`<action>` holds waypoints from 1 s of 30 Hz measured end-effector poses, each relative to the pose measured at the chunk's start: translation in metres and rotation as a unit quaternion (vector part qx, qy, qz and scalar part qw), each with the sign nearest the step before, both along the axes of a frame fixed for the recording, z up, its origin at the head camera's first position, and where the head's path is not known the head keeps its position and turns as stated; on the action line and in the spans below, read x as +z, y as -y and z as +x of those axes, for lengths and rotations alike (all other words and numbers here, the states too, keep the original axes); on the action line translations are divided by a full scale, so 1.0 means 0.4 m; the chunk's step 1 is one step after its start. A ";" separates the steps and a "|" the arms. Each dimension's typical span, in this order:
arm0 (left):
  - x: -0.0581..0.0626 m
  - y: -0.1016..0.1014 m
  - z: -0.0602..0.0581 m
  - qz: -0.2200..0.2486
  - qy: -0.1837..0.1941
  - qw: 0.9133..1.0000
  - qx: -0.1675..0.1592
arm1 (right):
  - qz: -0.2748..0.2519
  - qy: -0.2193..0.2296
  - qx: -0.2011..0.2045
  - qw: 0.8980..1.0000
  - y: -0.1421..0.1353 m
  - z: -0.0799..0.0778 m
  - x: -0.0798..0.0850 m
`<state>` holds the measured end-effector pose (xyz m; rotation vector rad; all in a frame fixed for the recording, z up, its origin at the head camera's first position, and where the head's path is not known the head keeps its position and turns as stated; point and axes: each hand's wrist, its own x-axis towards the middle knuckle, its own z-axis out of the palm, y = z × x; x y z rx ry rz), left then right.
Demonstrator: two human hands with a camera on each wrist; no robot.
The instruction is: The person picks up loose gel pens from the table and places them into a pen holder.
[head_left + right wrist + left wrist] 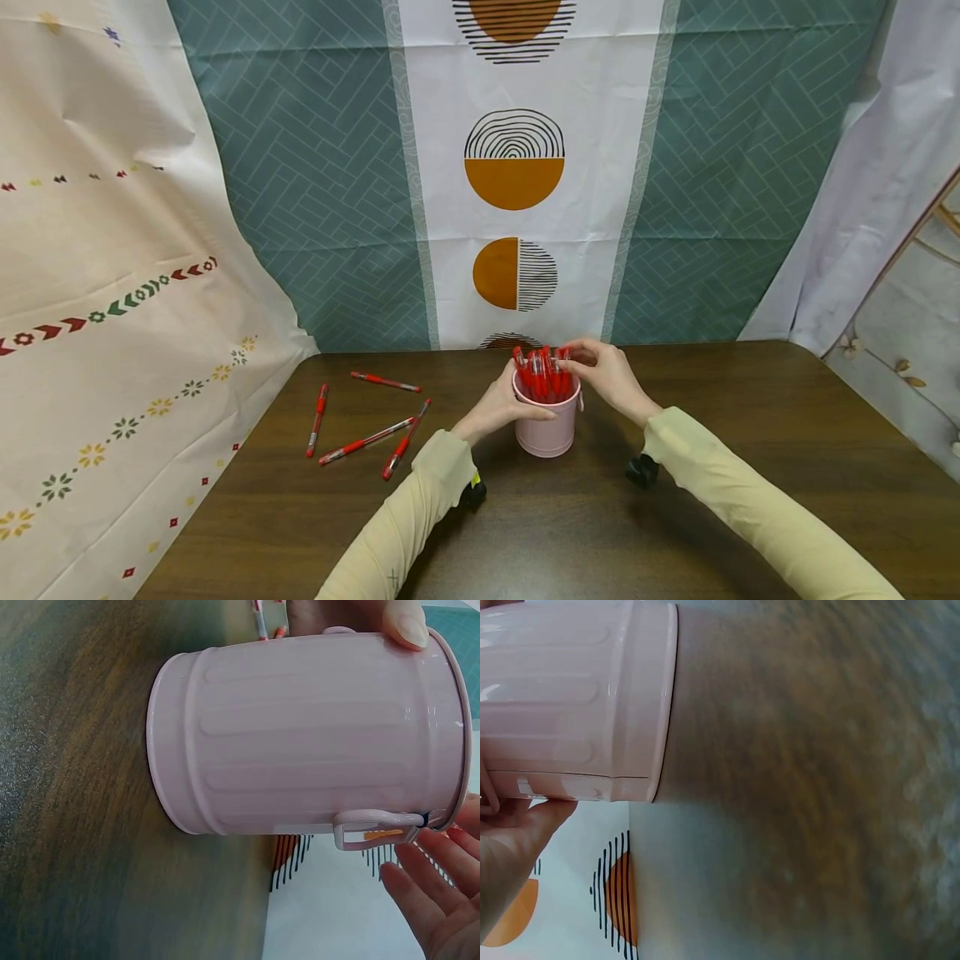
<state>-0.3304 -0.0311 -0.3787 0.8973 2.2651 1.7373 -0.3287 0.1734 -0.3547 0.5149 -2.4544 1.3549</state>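
A person's two bare hands meet at a pink, ribbed, glossy bucket [545,433] standing upright near the far edge of a dark wood-grain worktop [525,533]. The left hand [498,404] curls round its side, thumb on the front below the rim — apparently to steady it while the other works above. The right hand [606,375] pinches with thumb and forefinger at the tops of slim red-and-clear plastic pens [542,375] bunched in the bucket, its other fingers loosely spread; which pen it has cannot be told. The bucket's wall seems to keep the bunch upright, tops within reach.

Four loose red-and-clear pens [318,421] lie left of the bucket, two meeting near their ends, probably within the left hand's easy range. Behind the worktop hangs a teal-and-white cloth [592,208] printed with orange half-circles — flanked by a cream patterned cloth [112,225] at left and white fabric [855,183] at right.
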 end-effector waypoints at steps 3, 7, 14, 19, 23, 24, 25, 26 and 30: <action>0.006 0.001 0.006 -0.002 0.004 1.000 -0.002 | 0.000 0.002 0.002 1.000 -0.002 0.002 0.000; -0.015 -0.002 -0.008 -0.003 0.013 1.000 0.010 | 0.002 0.004 0.007 1.000 -0.008 0.002 0.000; -0.057 -0.015 -0.035 0.007 0.009 1.000 0.024 | -0.028 0.026 0.027 0.999 -0.032 0.006 0.006; -0.049 -0.017 -0.033 0.019 -0.009 1.000 0.014 | -0.035 0.029 0.038 0.998 -0.048 0.011 0.004; -0.020 -0.012 -0.014 0.043 -0.033 0.998 -0.024 | -0.027 0.033 0.046 0.998 -0.059 0.014 -0.008; -0.012 -0.011 -0.008 0.046 -0.038 0.998 -0.032 | -0.022 0.035 0.048 0.998 -0.062 0.014 -0.011; -0.004 -0.009 -0.001 0.044 -0.039 0.998 -0.035 | -0.018 0.036 0.051 0.998 -0.065 0.015 -0.015; 0.003 -0.008 0.005 0.043 -0.039 0.998 -0.037 | -0.015 0.038 0.053 0.998 -0.067 0.015 -0.018; 0.003 -0.005 0.010 0.018 -0.014 1.000 -0.012 | -0.011 0.048 0.070 0.996 -0.073 0.020 -0.021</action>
